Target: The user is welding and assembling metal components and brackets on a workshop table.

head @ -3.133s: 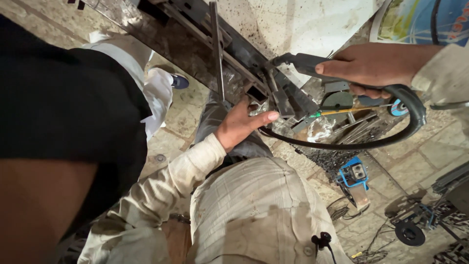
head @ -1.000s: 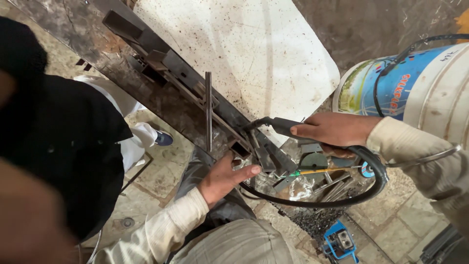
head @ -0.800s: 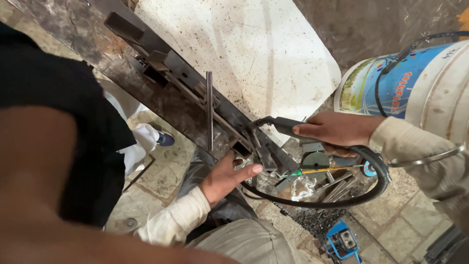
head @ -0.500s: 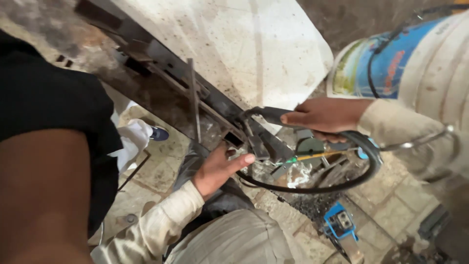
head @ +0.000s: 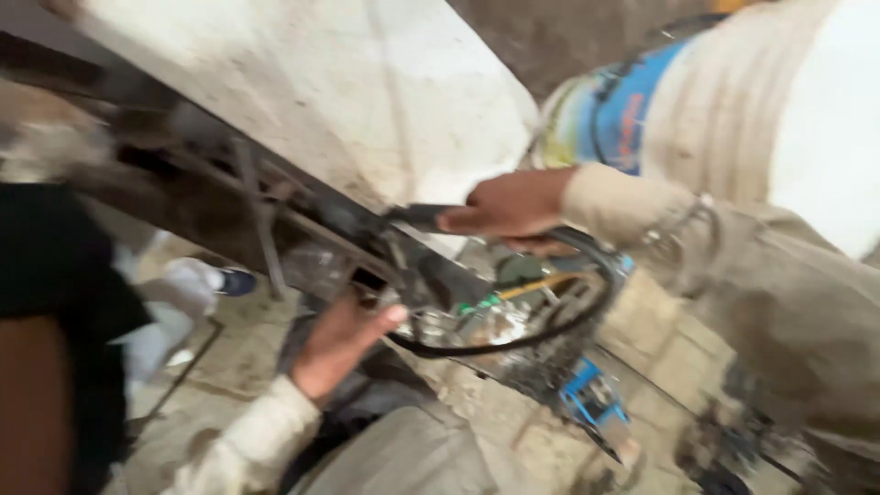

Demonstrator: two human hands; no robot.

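1. Since the frame half a second back, the head camera has swung in closer and blurred; the right hand (head: 509, 203) now sits higher and nearer the middle of the view, and the left hand (head: 337, 341) has slid slightly to the right beneath the metalwork.
2. Right hand: its fingers are wrapped tight around a dark handle (head: 417, 218) that juts out to the left. A beige sleeve (head: 733, 266) covers the arm.
3. From that handle a thick black cable (head: 513, 337) loops down and round, hanging just below the hand and above a heap of grey rubble.
4. Left hand: it reaches up from below, fingers loosely curled and partly apart, fingertips touching the underside of a dark metal frame (head: 302, 215). Blur hides whether it grips anything.
5. Above the frame lies a large pale speckled slab (head: 348, 101), tilted.
6. Behind the right hand stands a blue and white drum (head: 605, 110).
7. On the tiled floor (head: 660, 330) at lower right sits a small blue device (head: 591, 403).
8. At far left, a dark blurred shape fills the edge; beside it a shoe (head: 236, 280) rests on the floor.
9. Handling, as a judgement: the handle looks rigid and solid, best held along its shaft as the right hand does. The cable looks rubbery and flexible, with some weight, and likely to sag or snag on the frame. The frame looks stiff, heavy and sharp-edged, better steadied on a flat face.
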